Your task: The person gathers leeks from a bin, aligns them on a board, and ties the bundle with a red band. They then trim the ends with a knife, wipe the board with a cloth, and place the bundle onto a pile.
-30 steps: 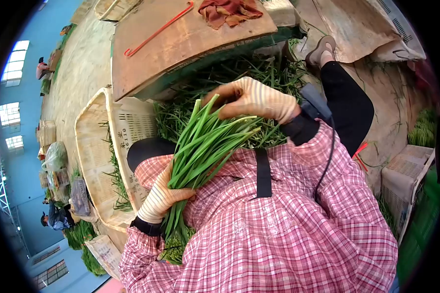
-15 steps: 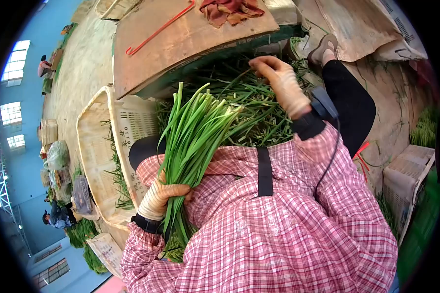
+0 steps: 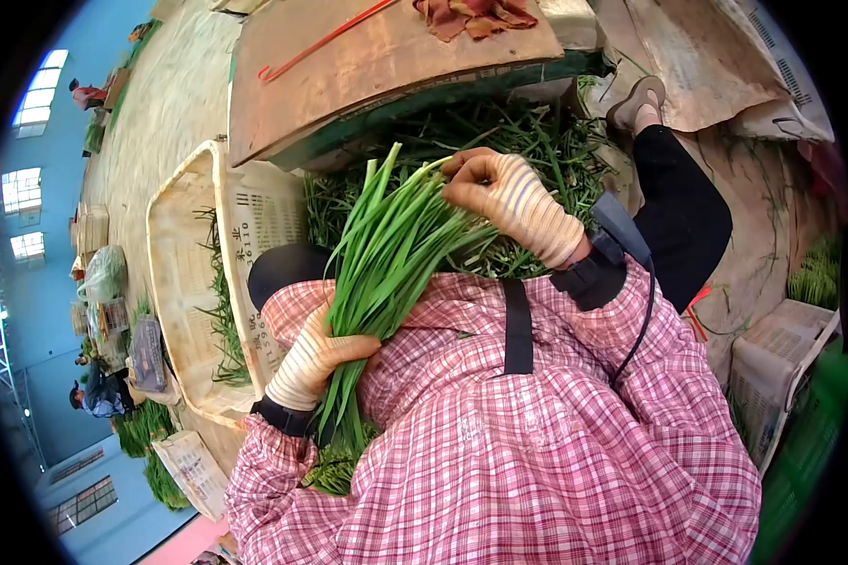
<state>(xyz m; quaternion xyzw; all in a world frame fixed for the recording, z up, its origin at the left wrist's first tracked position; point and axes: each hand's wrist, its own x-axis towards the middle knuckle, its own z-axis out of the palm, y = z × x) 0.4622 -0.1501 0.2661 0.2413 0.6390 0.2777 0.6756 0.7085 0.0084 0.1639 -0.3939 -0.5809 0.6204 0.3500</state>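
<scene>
A bunch of long green stalks (image 3: 382,254) leans upward across my lap, its pale cut ends at the top. My left hand (image 3: 322,358), in a striped glove with bare fingertips, is wrapped round the lower part of the bunch. At the top ends my right hand (image 3: 504,193) has its thumb and forefinger pinched on a stalk end at the bunch's right edge. Loose green trimmings (image 3: 556,141) lie heaped behind and below my right hand.
A wooden board (image 3: 377,66) with a red hooked rod (image 3: 325,42) and a reddish cloth (image 3: 476,17) stands ahead. A cream plastic crate (image 3: 184,282) is at the left, a grey crate (image 3: 777,358) at the right. Two people are far left.
My right hand has moved left and down from above the trimmings to the top of the bunch, where its fingers now pinch. My left hand still holds the bunch. The view has shifted slightly.
</scene>
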